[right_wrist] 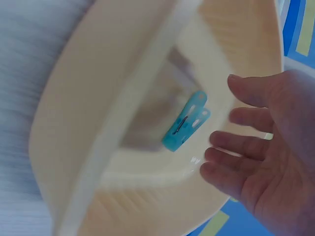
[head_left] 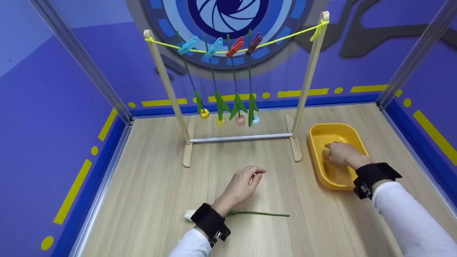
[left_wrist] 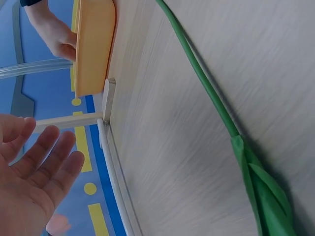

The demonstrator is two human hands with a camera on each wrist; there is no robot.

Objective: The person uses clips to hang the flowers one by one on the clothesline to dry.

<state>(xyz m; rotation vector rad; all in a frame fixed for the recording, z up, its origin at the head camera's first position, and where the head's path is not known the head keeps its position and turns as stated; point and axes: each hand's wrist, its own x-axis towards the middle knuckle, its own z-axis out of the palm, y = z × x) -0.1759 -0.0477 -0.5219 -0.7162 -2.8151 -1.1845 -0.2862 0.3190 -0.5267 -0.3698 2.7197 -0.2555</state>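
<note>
My right hand (head_left: 341, 153) reaches down into a yellow plastic basin (head_left: 314, 142). The right wrist view shows a light blue clothespin (right_wrist: 186, 123) lying at the bottom, just beyond the spread, slightly bent fingers (right_wrist: 231, 174). My left hand (head_left: 241, 184), its fingers loosely bent and holding nothing, hovers over the table. Below its wrist lies an artificial white tulip (head_left: 189, 215), its green stem (left_wrist: 211, 93) pointing right and part of it hidden behind the wristband.
A wooden rack (head_left: 310, 78) carries a sagging yellow string (head_left: 285, 38). Blue, red and dark purple clothespins (head_left: 235, 47) hold several tulips (head_left: 240, 120) upside down on it. Its metal crossbar (head_left: 242, 137) runs low, left of the basin. Blue walls (head_left: 43, 117) enclose the table.
</note>
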